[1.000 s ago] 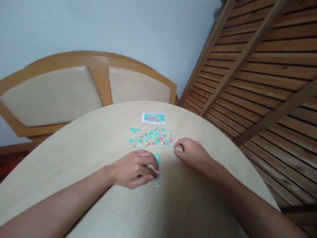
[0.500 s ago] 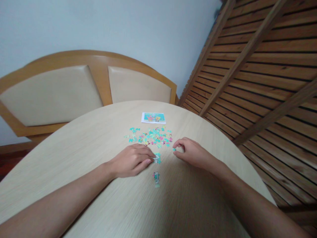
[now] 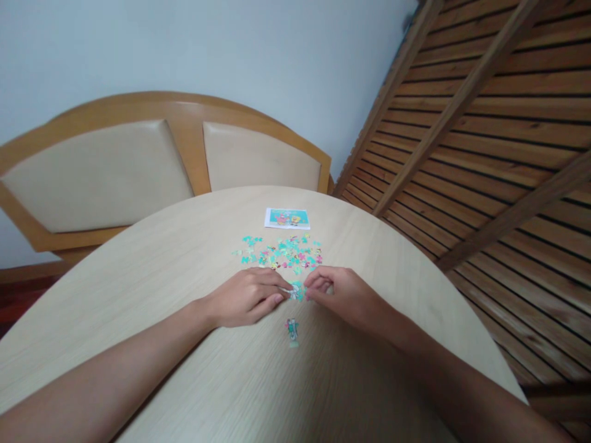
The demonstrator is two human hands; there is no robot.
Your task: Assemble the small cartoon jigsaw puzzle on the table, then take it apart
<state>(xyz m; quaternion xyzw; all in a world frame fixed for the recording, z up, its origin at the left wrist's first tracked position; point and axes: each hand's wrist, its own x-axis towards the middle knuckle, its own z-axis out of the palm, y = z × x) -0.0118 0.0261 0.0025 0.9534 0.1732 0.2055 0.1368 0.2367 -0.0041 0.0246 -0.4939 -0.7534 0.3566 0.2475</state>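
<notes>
Left hand, fingers extended, thumb slightly apart, touches left edge of small puzzle cluster on counter; right hand at right edge, fingers narrow, can't tell if holding anything; loose pieces beyond

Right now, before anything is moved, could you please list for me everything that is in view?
Printed sheet: one, teal with white edge, far side of table
Loose puzzle pieces: many, too small to count, teal, pink, yellow, nearer than the sheet
Upper piece cluster: one, teal and white, between the hands
Lower piece cluster: one, mostly green and grey, nearest the person
Table: one, pale wood, centre
Backrest: one, tan frame, two cream panels, behind table
Wall: one, pale blue-grey, back
Slatted wood: brown, right side
Left hand: one, fingertips at upper cluster
Right hand: one, right of upper cluster
</notes>
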